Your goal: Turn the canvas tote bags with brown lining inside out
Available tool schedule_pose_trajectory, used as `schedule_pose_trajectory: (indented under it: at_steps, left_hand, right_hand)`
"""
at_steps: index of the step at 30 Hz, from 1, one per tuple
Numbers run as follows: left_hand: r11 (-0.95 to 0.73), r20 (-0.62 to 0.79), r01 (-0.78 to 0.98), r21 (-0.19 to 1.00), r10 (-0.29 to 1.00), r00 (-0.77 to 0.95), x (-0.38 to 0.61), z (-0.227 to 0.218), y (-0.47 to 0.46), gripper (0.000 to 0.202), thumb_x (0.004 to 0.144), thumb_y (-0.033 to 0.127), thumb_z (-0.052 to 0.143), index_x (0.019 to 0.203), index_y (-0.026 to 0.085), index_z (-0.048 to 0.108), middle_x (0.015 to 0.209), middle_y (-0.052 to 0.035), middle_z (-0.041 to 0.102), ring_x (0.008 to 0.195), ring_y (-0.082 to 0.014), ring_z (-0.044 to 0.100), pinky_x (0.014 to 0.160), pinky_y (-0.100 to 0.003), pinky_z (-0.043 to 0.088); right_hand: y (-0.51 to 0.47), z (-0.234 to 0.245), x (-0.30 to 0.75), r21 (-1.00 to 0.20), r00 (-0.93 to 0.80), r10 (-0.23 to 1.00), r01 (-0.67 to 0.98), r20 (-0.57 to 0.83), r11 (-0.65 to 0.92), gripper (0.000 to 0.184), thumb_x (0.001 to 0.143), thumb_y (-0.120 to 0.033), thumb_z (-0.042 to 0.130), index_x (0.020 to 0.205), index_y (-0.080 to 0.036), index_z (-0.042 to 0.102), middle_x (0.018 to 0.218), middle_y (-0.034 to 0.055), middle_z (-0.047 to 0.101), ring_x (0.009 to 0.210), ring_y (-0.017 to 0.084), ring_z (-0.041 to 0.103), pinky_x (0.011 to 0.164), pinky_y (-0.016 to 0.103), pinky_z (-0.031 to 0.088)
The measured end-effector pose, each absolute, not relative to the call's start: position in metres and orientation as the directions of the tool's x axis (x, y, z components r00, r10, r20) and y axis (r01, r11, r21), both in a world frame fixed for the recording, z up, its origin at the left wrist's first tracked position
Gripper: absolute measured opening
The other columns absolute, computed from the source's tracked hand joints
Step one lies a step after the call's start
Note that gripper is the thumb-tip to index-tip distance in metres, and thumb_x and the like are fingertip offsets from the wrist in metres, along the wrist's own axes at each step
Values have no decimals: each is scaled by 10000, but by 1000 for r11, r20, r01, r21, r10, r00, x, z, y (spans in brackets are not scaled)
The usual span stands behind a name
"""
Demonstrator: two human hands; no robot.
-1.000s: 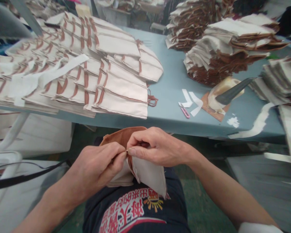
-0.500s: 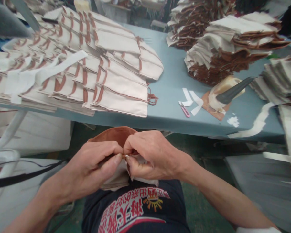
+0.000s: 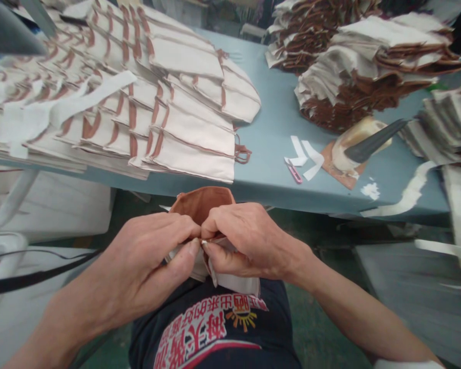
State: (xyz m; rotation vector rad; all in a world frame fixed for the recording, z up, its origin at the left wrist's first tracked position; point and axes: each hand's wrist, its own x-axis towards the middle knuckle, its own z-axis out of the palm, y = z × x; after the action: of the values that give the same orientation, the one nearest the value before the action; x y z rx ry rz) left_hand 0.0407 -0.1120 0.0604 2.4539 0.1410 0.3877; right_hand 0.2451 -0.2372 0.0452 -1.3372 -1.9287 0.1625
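Note:
Close to my body I hold a small cream fabric pouch (image 3: 236, 285) with a brown lining that shows as an open curve at its far side. My left hand (image 3: 153, 251) pinches the pouch's near rim between thumb and forefinger. Right beside it, my right hand (image 3: 246, 241) pinches the same rim, the two sets of fingertips almost touching. A bit of white shows at my right thumb tip; what it is I cannot make out. Both hands hide much of the pouch's front.
On the blue table (image 3: 269, 192) lie rows of cream pouches (image 3: 192, 123) with brown edges at left. Stacks of brown-lined fabric pieces (image 3: 330, 97) stand at right. Nearer are pink thread snips (image 3: 294, 171), white strips (image 3: 313, 159) and a glue-smeared container (image 3: 343, 148) with a dark handle (image 3: 374, 141).
Both hands and the pouch have shifted slightly right in view. The pouch's brown lining now stands taller and more open behind my fingers. Both pinches stay on the rim.

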Motion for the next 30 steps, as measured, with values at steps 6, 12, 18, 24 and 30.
schedule_pose_trajectory:
  at_steps: [6, 12, 18, 24, 30]
  left_hand:
    - [-784, 247, 1, 621, 197, 949, 44, 60, -112, 313, 1157, 198, 440, 899, 234, 614, 785, 38, 674, 681, -160, 616, 665, -342, 398]
    - [-773, 199, 26, 634, 196, 960, 37, 61, -116, 322, 1168, 186, 429, 890, 252, 578, 769, 43, 637, 674, -163, 631, 676, -315, 449]
    - [-795, 273, -22, 606, 182, 945, 34, 58, -120, 209, 1164, 190, 488, 1095, 276, 666, 976, 21, 783, 872, -175, 766, 805, -270, 529]
    - [-869, 389, 3, 495, 225, 893, 43, 48, -123, 301, 1081, 159, 504, 822, 241, 634, 618, 74, 601, 481, -106, 548, 527, -278, 376]
    - [-939, 485, -7, 343, 171, 858, 45, 33, -123, 313, 1130, 224, 499, 834, 258, 594, 599, 62, 613, 494, -125, 581, 559, -306, 397]
  right_hand:
    - [-238, 41, 247, -323, -209, 795, 832, 570, 451, 242, 1087, -188, 500, 883, -208, 629, 729, 3, 688, 683, 168, 660, 659, 304, 439]
    - [-240, 38, 246, -251, -245, 787, 858, 566, 448, 350, 1194, -254, 453, 926, -199, 672, 734, 4, 699, 707, 164, 685, 656, 300, 430]
    - [-244, 48, 252, -299, -255, 800, 831, 543, 468, 423, 1249, -330, 378, 991, -177, 676, 790, 23, 722, 742, 162, 687, 665, 298, 427]
    - [-250, 59, 253, -525, -255, 911, 753, 324, 397, 173, 1124, -269, 531, 1073, -184, 673, 937, 54, 789, 861, 197, 724, 728, 309, 468]
    - [-242, 62, 255, -740, -177, 971, 630, 159, 236, 198, 1092, -221, 465, 959, -209, 611, 874, 18, 725, 768, 166, 620, 731, 300, 432]
